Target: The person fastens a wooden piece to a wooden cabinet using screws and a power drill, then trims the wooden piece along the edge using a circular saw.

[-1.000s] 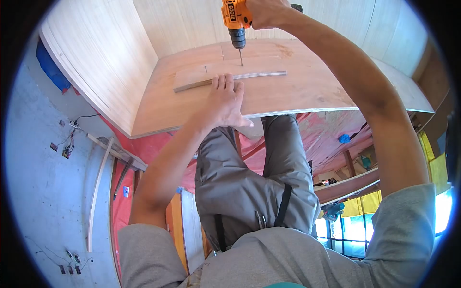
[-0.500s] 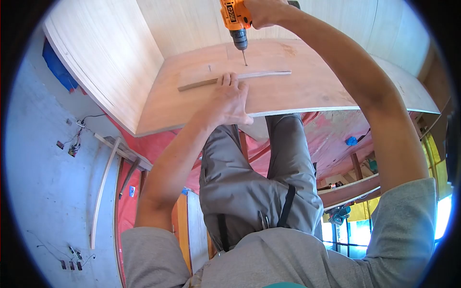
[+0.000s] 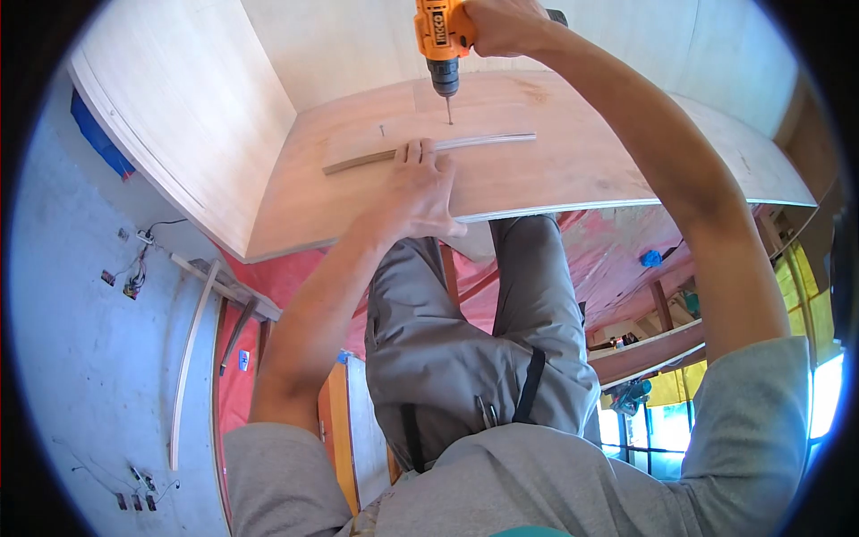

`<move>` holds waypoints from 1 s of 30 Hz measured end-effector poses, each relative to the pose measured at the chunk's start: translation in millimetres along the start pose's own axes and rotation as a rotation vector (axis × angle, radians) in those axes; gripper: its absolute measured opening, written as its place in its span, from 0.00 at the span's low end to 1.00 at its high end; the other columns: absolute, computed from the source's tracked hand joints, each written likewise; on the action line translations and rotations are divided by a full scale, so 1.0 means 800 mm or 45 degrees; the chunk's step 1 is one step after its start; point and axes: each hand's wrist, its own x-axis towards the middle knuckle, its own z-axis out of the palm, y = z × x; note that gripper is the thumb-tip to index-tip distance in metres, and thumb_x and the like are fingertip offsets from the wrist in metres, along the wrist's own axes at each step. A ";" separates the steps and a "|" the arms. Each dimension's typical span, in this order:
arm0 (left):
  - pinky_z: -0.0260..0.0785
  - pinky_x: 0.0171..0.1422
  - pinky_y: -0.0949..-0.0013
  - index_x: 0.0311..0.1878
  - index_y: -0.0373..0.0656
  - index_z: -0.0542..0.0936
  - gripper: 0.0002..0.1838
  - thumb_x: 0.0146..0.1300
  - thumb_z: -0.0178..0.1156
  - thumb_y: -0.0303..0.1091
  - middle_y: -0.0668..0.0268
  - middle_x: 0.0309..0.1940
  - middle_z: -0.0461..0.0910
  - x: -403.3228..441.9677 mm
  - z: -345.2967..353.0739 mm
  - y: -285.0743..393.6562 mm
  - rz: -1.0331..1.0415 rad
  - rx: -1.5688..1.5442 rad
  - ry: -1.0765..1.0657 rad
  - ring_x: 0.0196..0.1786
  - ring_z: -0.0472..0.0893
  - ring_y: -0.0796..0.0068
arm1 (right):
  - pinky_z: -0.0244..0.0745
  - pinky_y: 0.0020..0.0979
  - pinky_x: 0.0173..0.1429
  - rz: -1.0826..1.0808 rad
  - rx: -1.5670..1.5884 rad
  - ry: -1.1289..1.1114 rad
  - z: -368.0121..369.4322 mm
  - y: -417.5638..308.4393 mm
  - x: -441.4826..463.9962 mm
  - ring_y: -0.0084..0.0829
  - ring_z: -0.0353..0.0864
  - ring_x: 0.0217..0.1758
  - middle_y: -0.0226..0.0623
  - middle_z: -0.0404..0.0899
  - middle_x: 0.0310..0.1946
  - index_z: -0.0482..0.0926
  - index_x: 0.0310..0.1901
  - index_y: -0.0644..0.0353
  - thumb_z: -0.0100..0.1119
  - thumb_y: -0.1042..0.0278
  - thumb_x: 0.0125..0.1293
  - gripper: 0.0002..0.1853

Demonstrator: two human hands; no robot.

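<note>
My right hand [image 3: 508, 27] is wrapped around the handle of an orange cordless drill [image 3: 438, 31] with a black chuck. Its thin bit points down and meets a small dark spot on the plywood panel [image 3: 555, 170]; whether that is a screw head or a hole I cannot tell. My left hand [image 3: 422, 190] lies on the panel, fingers stretched over a narrow wood strip [image 3: 488, 140] and thumb spread near the panel's front edge. To the left of the bit, a small screw or nail [image 3: 382, 131] stands up from the panel, just beyond the strip.
Pale wood side [image 3: 188, 98] and back panels [image 3: 349, 45] rise around the plywood. Below it, a pinkish-red sheet [image 3: 617, 259] covers the floor. Thin wood strips [image 3: 192, 358] and wires [image 3: 139, 268] are along the grey wall at left. A teal power tool [image 3: 631, 396] is at lower right.
The view has shifted slightly, so the panel, strip and drill appear a little to the left. The drill stays pointed at the same spot, and my left hand remains on the strip.
</note>
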 end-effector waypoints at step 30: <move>0.66 0.81 0.52 0.67 0.40 0.85 0.48 0.66 0.62 0.80 0.55 0.69 0.81 0.144 0.026 -0.108 -0.093 -0.335 -0.023 0.74 0.76 0.46 | 0.89 0.46 0.52 0.018 0.002 -0.050 -0.005 0.014 -0.017 0.47 0.94 0.48 0.45 0.93 0.42 0.90 0.46 0.59 0.75 0.59 0.56 0.18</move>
